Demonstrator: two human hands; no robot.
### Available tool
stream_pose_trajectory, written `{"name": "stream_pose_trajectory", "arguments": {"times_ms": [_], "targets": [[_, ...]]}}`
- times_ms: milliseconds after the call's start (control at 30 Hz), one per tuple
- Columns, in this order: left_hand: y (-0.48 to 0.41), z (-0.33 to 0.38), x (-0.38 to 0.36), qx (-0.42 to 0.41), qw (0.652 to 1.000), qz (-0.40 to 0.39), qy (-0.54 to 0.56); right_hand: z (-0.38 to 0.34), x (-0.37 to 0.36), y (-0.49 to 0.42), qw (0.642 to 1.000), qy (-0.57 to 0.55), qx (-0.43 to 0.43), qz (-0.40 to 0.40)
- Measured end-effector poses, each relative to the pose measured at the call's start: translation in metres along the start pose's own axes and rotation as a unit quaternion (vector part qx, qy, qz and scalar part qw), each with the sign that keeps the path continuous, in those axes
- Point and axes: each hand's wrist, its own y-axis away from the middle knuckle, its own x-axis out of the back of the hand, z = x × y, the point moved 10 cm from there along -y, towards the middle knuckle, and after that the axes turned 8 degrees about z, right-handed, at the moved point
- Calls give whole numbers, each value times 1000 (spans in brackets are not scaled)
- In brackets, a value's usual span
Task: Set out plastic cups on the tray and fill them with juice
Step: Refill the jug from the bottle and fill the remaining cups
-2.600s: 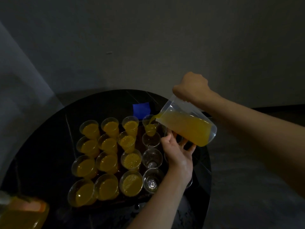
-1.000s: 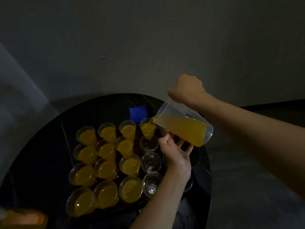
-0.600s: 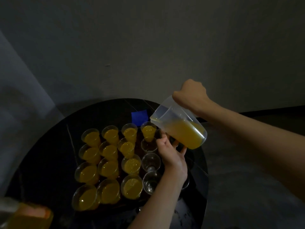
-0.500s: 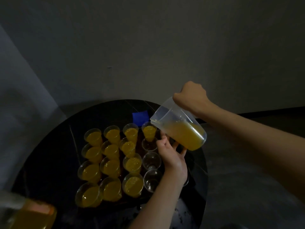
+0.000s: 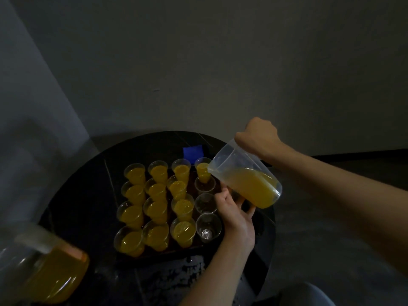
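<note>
Round black counter (image 5: 88,195) carries a dark tray (image 5: 154,253) with a four-by-four block of plastic cups (image 5: 133,214). The three left columns and the far cup (image 5: 202,170) of the right column hold juice (image 5: 183,230). The three nearer cups in that column stand empty.

A clear jug (image 5: 245,180), part full, hangs tilted above the tray's right edge. Its long axis runs from the raised base at right down to the lip at left. The lip sits over the far cup's near rim, just beyond the next empty cup (image 5: 204,184). No stream is visible.

The right hand (image 5: 257,134) is clenched on the jug from above, forearm entering from the right.

The left hand (image 5: 236,212) lies under the jug, just right of the empty cups. Its fingers (image 5: 249,210) reach beneath the jug; whether they hold anything cannot be told.

Judgement: the lip must draw slightly toward the person before pouring.
</note>
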Motion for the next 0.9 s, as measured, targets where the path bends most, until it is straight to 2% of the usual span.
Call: {"name": "stream_pose_trajectory", "arguments": {"times_ms": [600,900], "targets": [[7,-28,8,71,997,0,32,15,-21,-2,998,44,-25,-49],[5,-26,9,78,996,0,45,7,-29,-6,996,58,-17,-63]]}}
